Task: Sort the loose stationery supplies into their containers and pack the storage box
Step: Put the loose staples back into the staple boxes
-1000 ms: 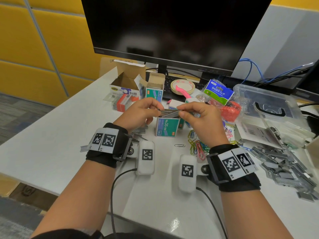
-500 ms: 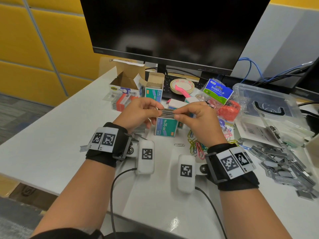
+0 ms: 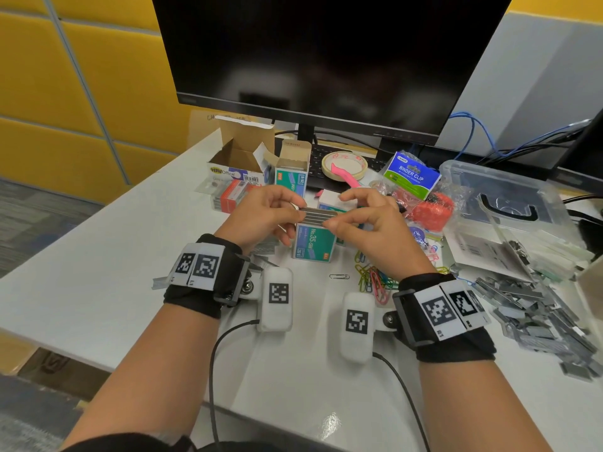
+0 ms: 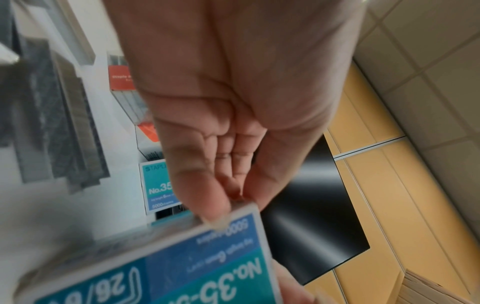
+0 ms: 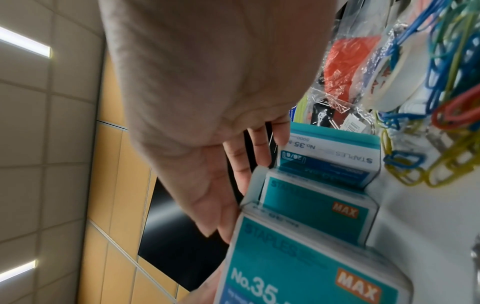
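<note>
Both hands pinching flat stack of grey metal staple strips (image 3: 317,216), left hand (image 3: 261,216) one end, right hand (image 3: 368,223) other, squaring edges so it slides into teal cardboard staple box (image 3: 314,243) on bench right underneath.

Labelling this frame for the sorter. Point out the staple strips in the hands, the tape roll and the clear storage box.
staple strips (image 3: 316,215), head view, middle of the bundle between both hands.
tape roll (image 3: 343,165), head view, its flat top ring.
storage box (image 3: 456,171), head view, near left rim.
</note>
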Demonstrator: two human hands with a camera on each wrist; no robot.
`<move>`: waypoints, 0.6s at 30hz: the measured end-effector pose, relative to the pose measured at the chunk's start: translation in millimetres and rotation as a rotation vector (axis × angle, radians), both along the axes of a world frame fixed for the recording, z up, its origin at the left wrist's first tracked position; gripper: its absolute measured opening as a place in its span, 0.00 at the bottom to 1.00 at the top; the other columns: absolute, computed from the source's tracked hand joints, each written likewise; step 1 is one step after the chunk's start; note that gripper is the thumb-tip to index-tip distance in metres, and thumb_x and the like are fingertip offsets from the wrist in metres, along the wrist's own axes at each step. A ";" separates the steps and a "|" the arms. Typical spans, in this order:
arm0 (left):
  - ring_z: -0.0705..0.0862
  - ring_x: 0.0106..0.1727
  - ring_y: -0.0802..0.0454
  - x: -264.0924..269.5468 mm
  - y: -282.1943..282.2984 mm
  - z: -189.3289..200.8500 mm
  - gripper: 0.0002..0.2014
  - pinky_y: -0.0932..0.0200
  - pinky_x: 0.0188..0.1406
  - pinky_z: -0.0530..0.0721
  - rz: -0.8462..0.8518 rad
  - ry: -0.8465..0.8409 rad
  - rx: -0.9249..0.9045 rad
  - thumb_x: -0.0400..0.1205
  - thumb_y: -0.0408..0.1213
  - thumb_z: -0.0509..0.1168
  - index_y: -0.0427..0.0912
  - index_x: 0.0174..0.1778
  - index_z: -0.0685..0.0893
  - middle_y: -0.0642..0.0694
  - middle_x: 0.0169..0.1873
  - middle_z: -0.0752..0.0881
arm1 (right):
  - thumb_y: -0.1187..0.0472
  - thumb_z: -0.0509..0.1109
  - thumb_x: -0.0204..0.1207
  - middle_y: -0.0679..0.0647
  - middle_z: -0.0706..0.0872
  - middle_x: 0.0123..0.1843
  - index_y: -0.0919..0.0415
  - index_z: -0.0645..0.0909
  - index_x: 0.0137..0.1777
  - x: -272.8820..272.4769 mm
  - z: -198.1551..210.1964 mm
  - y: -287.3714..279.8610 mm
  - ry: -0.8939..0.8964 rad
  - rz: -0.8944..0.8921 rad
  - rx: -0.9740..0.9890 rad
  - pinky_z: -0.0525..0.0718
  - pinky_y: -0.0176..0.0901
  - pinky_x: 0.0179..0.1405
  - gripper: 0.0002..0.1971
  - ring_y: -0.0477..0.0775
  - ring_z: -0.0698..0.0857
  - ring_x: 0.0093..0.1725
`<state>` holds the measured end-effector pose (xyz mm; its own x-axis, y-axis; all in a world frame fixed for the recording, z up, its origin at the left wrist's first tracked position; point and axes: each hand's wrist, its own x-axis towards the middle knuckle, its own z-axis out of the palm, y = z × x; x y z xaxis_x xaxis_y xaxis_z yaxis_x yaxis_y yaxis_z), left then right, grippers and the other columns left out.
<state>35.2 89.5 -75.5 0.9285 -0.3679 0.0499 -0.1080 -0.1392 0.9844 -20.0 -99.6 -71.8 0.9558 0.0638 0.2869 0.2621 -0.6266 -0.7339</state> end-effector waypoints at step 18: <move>0.84 0.26 0.53 1.7 -1.1 -6.3 0.14 0.65 0.19 0.81 0.020 0.115 0.078 0.87 0.41 0.56 0.36 0.59 0.80 0.34 0.55 0.84 | 0.72 0.60 0.79 0.46 0.81 0.51 0.50 0.73 0.68 -0.3 1.5 7.1 -0.190 -0.160 0.354 0.85 0.34 0.37 0.22 0.47 0.88 0.43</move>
